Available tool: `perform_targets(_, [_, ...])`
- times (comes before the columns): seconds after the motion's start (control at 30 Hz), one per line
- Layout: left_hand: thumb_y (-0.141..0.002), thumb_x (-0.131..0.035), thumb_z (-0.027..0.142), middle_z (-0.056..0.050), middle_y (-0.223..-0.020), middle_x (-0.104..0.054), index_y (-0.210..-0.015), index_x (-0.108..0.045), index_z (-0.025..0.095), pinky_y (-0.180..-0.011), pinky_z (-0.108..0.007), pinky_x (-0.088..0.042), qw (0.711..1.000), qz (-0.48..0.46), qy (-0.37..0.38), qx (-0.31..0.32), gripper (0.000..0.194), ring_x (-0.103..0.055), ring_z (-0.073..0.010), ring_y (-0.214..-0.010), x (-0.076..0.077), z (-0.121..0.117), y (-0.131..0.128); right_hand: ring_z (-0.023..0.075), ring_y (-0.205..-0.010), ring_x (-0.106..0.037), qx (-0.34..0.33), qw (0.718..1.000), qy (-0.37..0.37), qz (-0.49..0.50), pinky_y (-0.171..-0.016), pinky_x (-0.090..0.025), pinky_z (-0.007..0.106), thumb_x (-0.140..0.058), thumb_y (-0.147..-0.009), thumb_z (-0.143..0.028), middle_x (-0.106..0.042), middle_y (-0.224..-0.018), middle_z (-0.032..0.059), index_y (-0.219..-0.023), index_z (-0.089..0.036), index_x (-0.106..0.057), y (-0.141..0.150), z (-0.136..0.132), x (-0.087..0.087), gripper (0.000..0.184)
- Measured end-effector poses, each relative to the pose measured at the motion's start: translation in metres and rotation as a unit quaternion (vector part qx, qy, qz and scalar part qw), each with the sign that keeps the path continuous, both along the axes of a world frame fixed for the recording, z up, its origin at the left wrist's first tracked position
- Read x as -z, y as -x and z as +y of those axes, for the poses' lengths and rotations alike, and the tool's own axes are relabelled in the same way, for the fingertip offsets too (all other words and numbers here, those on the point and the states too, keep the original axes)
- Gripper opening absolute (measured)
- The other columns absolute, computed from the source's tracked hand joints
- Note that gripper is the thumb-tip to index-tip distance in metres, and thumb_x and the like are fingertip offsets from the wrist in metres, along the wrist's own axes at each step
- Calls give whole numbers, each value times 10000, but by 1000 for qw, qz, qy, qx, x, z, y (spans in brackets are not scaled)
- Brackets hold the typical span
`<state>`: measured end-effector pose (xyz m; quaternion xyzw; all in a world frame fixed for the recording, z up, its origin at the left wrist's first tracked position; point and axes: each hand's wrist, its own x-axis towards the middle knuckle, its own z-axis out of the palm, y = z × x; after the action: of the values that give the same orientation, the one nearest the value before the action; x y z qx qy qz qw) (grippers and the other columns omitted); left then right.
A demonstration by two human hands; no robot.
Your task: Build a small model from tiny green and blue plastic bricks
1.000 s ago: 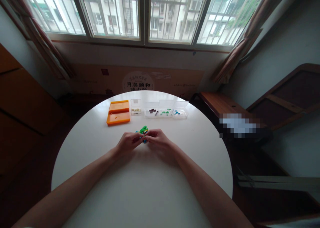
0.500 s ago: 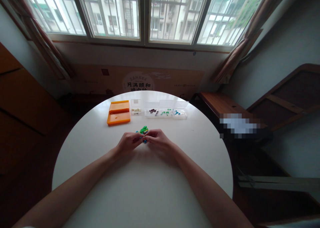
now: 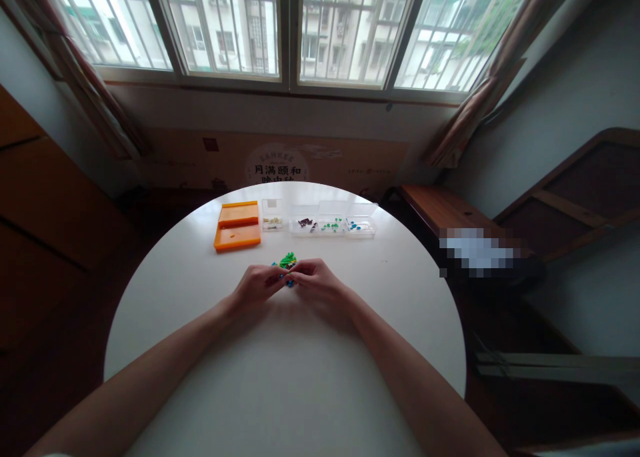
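Both hands meet over the middle of a white round table. Between them is a small assembly of coloured toy bricks [image 3: 288, 261], bright green on top, with blue parts below and a little yellow. My left hand [image 3: 259, 282] is closed on its left side, thumb and fingertips pinched together. From the right, my right hand [image 3: 315, 278] grips it too, its fingertips touching those of the left. The fingers hide the middle of the assembly, so which single piece each hand presses cannot be made out.
Beyond the hands on the white table [image 3: 260, 390] lies an open orange box [image 3: 237, 246] with a tiny piece inside. Beside it stand a clear box [image 3: 273, 225] of cream pieces and clear compartments [image 3: 330, 230] with dark, green and blue pieces. A wooden bench [image 3: 440, 207] stands right.
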<state>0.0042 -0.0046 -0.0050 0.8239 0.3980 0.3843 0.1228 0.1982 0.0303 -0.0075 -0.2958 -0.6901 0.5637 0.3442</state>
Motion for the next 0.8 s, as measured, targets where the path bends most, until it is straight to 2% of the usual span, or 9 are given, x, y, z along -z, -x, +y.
perform_targets(0.37, [-833, -571, 296, 16, -507, -552, -827, -697, 120, -479, -144, -344, 1000, -3, -2, 4, 217, -422, -49, -439, -1, 1, 0, 114, -590, -541, -4, 1000, 22, 13, -551, -404, 227, -678, -698, -449, -647, -685, 48, -844, -96, -691, 1, 0, 0, 382])
perform_targets(0.8, [-831, -572, 304, 30, -510, -534, -907, -692, 137, -477, -139, -353, 1000, -18, 5, -6, 219, -417, -48, -440, 0, 1, 0, 95, -545, -516, 11, 998, 50, 21, -517, -404, 215, -708, -655, -454, -644, -645, 38, -827, -104, -697, -1, -3, -11, 390])
